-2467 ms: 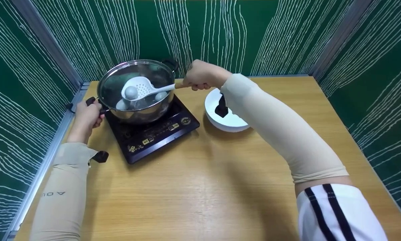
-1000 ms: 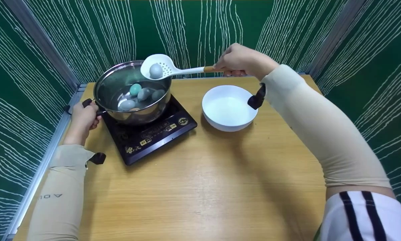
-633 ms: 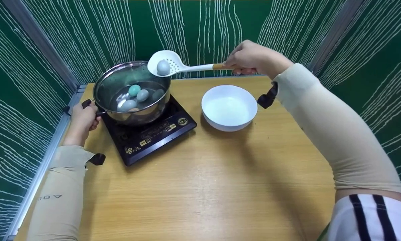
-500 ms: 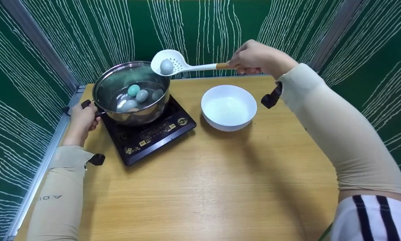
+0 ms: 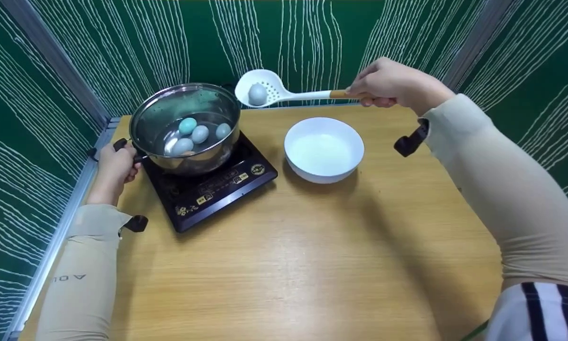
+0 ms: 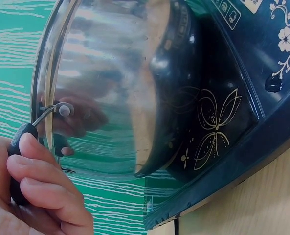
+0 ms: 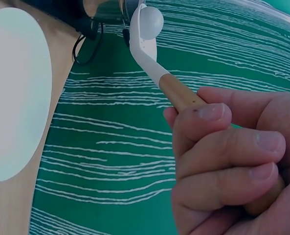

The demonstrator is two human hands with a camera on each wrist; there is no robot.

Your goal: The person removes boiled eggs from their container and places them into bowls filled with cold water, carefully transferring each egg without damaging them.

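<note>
My right hand (image 5: 383, 85) grips the wooden handle (image 7: 179, 92) of a white slotted spoon (image 5: 307, 95). One pale blue egg (image 5: 257, 94) rests in the spoon's bowl, held up past the pot's right rim. With my left hand (image 5: 117, 163) I hold the black side handle (image 6: 18, 142) of a steel pot (image 5: 189, 163); the fingers curl round it in the left wrist view. Several eggs lie in water inside the pot, among them a greener egg (image 5: 187, 125). A white bowl (image 5: 324, 149) stands right of the pot, below and in front of the spoon.
The pot sits on a black induction cooker (image 5: 224, 189) at the back left of the wooden table (image 5: 284, 265). Green walls (image 5: 307, 47) with white streaks rise close behind and on both sides. A dark cord (image 7: 76, 51) shows by the cooker in the right wrist view.
My right hand has raised the spoon with its egg out of the pot and carried it right, beyond the rim. My left hand has stayed on the pot handle.
</note>
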